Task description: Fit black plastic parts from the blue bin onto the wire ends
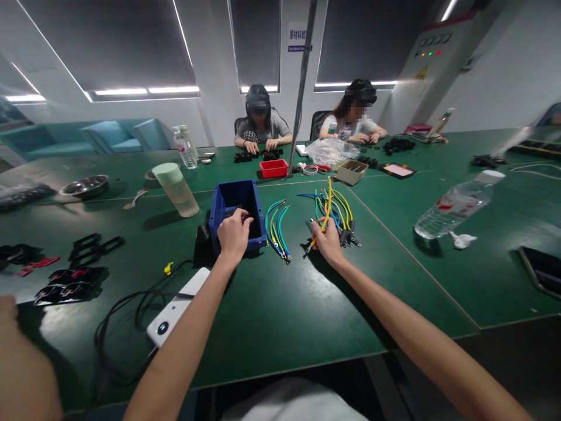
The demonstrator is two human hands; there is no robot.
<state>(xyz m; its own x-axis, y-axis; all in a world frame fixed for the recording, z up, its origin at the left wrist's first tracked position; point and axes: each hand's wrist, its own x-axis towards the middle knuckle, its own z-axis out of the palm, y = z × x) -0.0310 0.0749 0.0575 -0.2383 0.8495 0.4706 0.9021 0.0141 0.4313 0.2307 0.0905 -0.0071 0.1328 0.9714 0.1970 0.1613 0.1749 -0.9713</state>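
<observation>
My right hand (326,238) is closed around a yellow cable (328,202); a metal lug shows at its lower end. Just beyond that hand lies a loose bundle of yellow, blue and green cables (348,207) with black and metal ends. My left hand (234,234) reaches over the near rim of a blue plastic bin (214,219). Its thumb and forefinger are curved and apart; the other fingers are hidden. Something dark lies in the bin, too shaded to make out. Between the bin and my right hand rests a second bundle of green, blue and yellow cables (276,231).
A white device (177,310) with a black cord lies by my left forearm. Left stand a green-lidded bottle (177,190) and black parts (72,283). Right are a tilted water bottle (458,204) and phone (541,269). Two people sit opposite, past a red tray (274,169).
</observation>
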